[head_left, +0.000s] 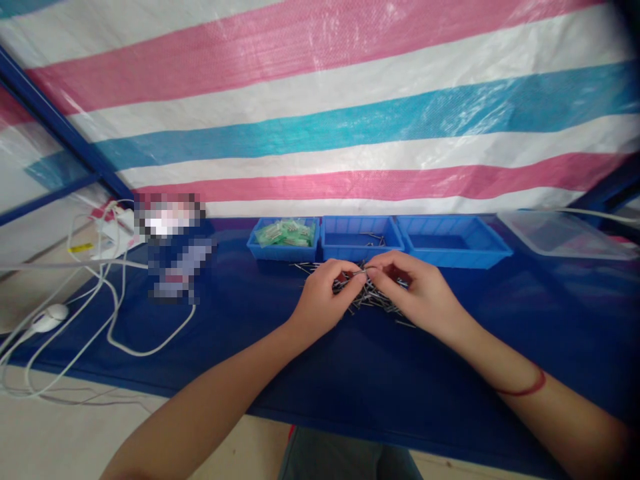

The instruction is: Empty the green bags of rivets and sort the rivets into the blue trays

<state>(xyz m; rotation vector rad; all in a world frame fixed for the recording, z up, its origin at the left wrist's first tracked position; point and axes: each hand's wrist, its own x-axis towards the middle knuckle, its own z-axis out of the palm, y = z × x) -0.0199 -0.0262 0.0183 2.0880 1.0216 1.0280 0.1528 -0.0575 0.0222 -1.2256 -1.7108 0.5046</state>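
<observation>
Over a loose pile of thin, dark nail-like metal pieces (367, 297), my two hands meet at the fingertips. My left hand (327, 290) is closed in a pinch on one slim nail-like piece (359, 272). My right hand (423, 290) pinches at the same spot, thumb and forefinger together, touching that piece's other end. The fingers partly hide it, so whether it is a nail or a screw is unclear. The pile lies on the dark blue tabletop (310, 387), just in front of the middle bin, and the hands cover part of it.
Three blue bins stand in a row behind the hands: the left bin (283, 253) holds green-and-clear packets (287, 233), the middle bin (363, 252) a few metal pieces, and the right bin (455, 257) is beside it. A clear plastic lid (560, 237) lies right; white cables (115, 327) tangle left.
</observation>
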